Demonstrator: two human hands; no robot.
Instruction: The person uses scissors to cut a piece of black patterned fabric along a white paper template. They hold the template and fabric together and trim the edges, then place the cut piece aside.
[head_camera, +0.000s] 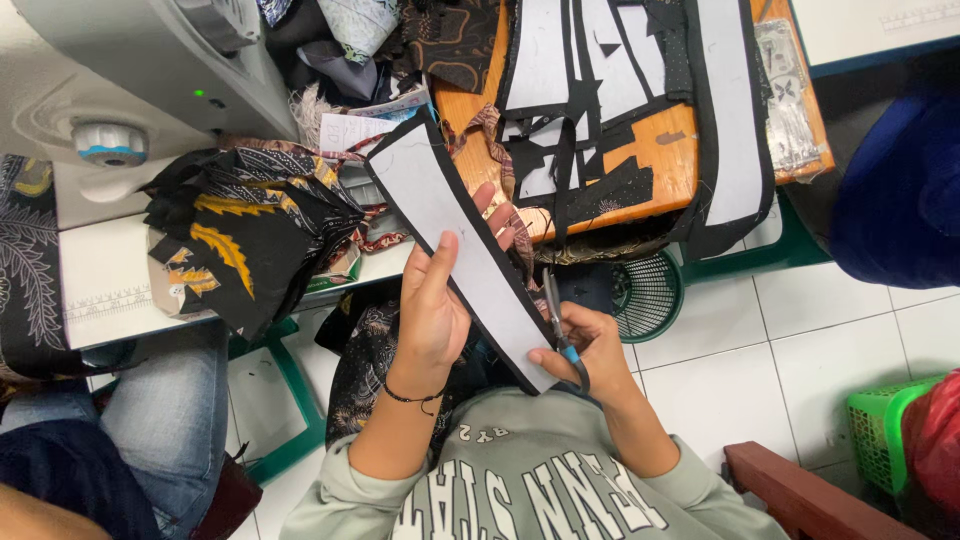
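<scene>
Two hands work near the middle of the frame. The left hand (432, 315) holds a long white strip with black edges (455, 245). The strip lies across the palm, the thumb presses on its front and the fingers curl behind it. It runs up from the hands toward the upper left of the frame. The right hand (590, 350) sits just to the right, at the strip's lower end. It is closed around one pair of small scissors (562, 335), fingers wrapped on the handle. The blades point up, right along the strip's black edge. I cannot tell if the blades are open. One round green basket (648, 295) stands on the floor close behind the right hand. One pile of black and yellow cloth (235, 245) lies on the table at the left.
</scene>
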